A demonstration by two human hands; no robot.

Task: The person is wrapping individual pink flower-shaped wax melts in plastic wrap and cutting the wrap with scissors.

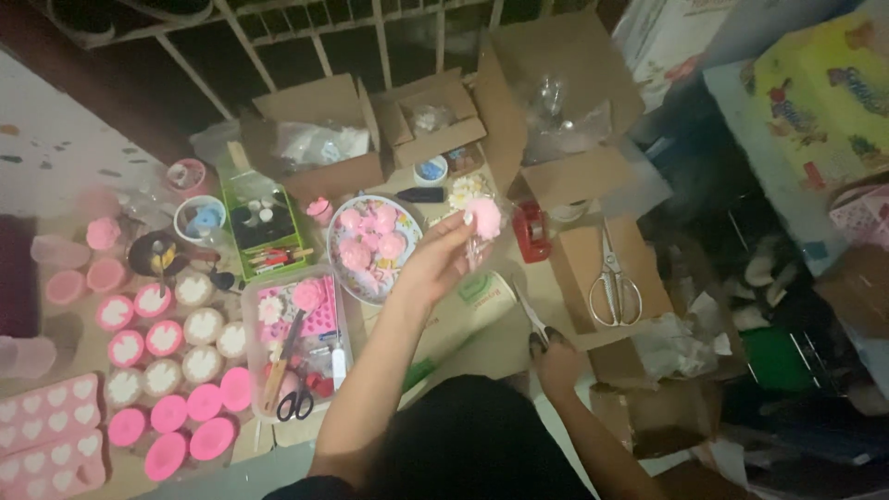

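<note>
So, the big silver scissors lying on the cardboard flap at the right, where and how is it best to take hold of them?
Probably by the two loop handles. The scissors lie flat and closed on the cardboard flap, blades pointing away from the person, loops nearest. Come from above on the near side; the right hand is closest but already holds small scissors.

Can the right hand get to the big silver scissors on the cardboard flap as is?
Probably not freely: the right hand is already gripping small scissors. The big silver scissors lie uncovered on the cardboard flap just beyond it, nothing between.
</note>
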